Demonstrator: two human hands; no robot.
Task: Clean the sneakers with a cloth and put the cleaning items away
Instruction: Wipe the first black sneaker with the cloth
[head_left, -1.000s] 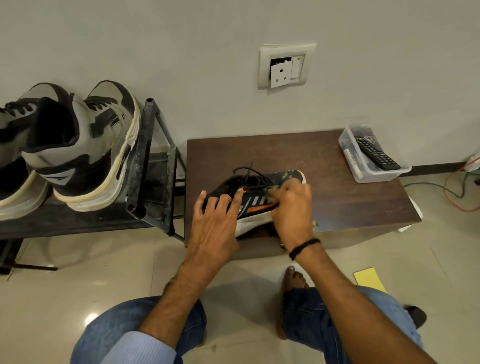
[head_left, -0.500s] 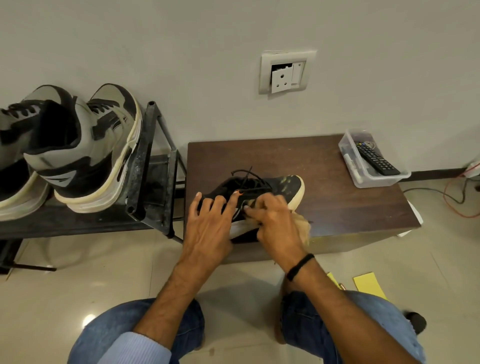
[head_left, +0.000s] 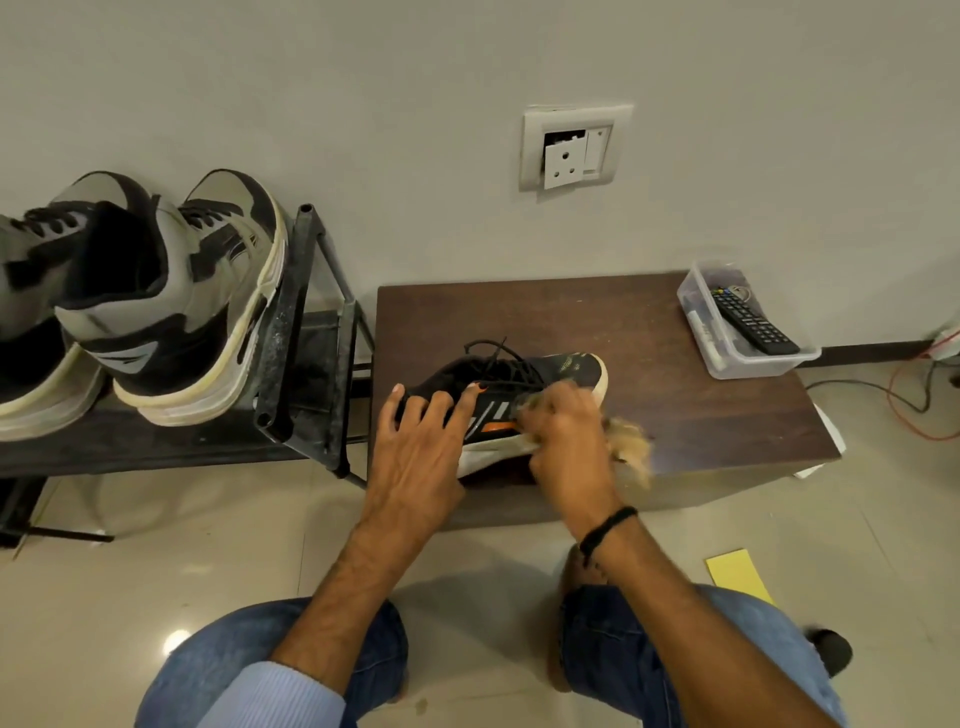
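Observation:
A black sneaker (head_left: 563, 368) with an orange stripe and a white sole lies on the brown low table (head_left: 701, 415), toe to the right. My left hand (head_left: 423, 441) rests on its heel end, the fingers spread and fairly straight over the collar. My right hand (head_left: 566, 441) grips a tan cloth (head_left: 631, 441) and presses it against the shoe's near side. Part of the cloth sticks out blurred to the right of the hand.
A grey and black pair of high-top sneakers (head_left: 171, 306) stands on a black metal shoe rack (head_left: 301, 353) at the left. A clear plastic box (head_left: 727, 358) with a remote sits at the table's back right. A yellow paper (head_left: 737, 574) and cables (head_left: 914, 400) lie on the floor.
My right hand with the cloth slid left along the shoe's side, then back right toward the middle. The left hand stayed on the heel end.

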